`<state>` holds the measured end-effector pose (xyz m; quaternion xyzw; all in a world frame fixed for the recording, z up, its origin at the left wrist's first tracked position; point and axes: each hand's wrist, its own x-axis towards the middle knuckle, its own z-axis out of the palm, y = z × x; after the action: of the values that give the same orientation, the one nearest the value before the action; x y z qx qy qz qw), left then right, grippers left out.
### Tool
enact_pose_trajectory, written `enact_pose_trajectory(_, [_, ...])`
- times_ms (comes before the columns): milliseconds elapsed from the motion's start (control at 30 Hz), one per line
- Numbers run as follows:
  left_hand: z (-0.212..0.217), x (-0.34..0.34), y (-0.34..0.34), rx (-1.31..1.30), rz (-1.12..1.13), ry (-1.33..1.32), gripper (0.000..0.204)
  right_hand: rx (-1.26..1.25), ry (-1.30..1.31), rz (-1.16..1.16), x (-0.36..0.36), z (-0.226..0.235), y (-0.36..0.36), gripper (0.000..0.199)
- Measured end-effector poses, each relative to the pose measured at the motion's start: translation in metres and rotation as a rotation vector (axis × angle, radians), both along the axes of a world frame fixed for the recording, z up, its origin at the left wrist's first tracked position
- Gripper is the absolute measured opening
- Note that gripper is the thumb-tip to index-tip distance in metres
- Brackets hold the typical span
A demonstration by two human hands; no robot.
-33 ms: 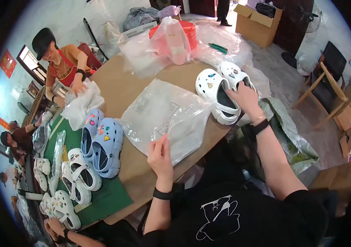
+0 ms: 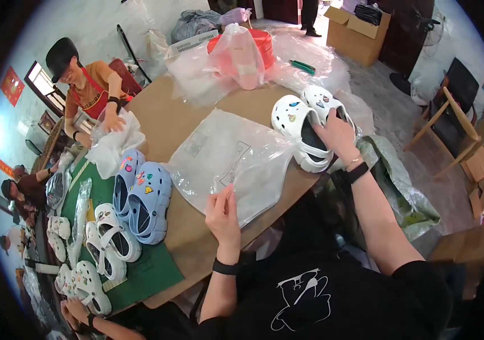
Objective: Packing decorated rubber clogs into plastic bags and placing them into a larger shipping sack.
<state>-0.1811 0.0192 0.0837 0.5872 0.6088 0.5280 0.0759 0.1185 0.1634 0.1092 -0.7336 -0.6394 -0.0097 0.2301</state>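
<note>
A clear plastic bag (image 2: 202, 170) with faint printing lies flat on the brown tabletop in front of me. My left hand (image 2: 223, 215) is at its near edge, thumb and fingers pinched together on the film. To the right, a pair of white clogs with small charms stands by the table's edge. My right hand (image 2: 335, 136) reaches into the opening of the right clog (image 2: 320, 99) and grips it; some of its fingers are hidden inside. The left clog (image 2: 296, 122) stands beside it, its heel end close to the bag's right corner.
Blue clogs (image 2: 150, 198) and white clogs (image 2: 111, 238) stand on a green mat (image 2: 154, 272) at left. Across the table a co-worker (image 2: 91, 85) handles a plastic bag (image 2: 114, 147). A red container (image 2: 261, 48) and loose bags sit at the far end. Another person's hands (image 2: 77, 311) are lower left.
</note>
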Motion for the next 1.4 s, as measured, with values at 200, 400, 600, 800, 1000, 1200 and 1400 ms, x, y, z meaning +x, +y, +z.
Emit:
enact_pose_trajectory(200, [-0.005, -0.002, -0.001, 0.002, 0.016, -0.065, 0.018, 0.130, 0.246, 0.040, 0.033, -0.002, -0.007, 0.038])
enact_pose_trajectory(400, [-0.004, -0.003, 0.003, 0.036, 0.011, -0.052, 0.015, 0.197, 0.849, 0.374, 0.055, 0.046, -0.130, 0.047])
enact_pose_trajectory(600, [-0.004, -0.003, 0.007, -0.022, -0.003, -0.058, 0.017, -0.276, 0.509, 0.799, 0.008, 0.079, -0.169, 0.057])
enact_pose_trajectory(800, [0.004, -0.010, -0.008, 0.036, -0.051, -0.081, 0.018, -0.178, 0.245, 0.954, -0.027, 0.052, -0.135, 0.047])
enact_pose_trajectory(1000, [0.004, -0.025, -0.024, 0.078, 0.026, -0.148, 0.020, -0.093, 0.188, 0.971, -0.050, 0.044, -0.129, 0.046])
enact_pose_trajectory(1200, [0.014, -0.006, -0.032, 0.085, -0.039, 0.090, 0.021, -0.042, 0.073, 0.828, -0.066, 0.022, -0.128, 0.047])
enact_pose_trajectory(1400, [0.006, -0.005, -0.022, 0.133, 0.025, 0.255, 0.023, -0.057, 0.139, 0.576, -0.077, 0.000, -0.140, 0.046])
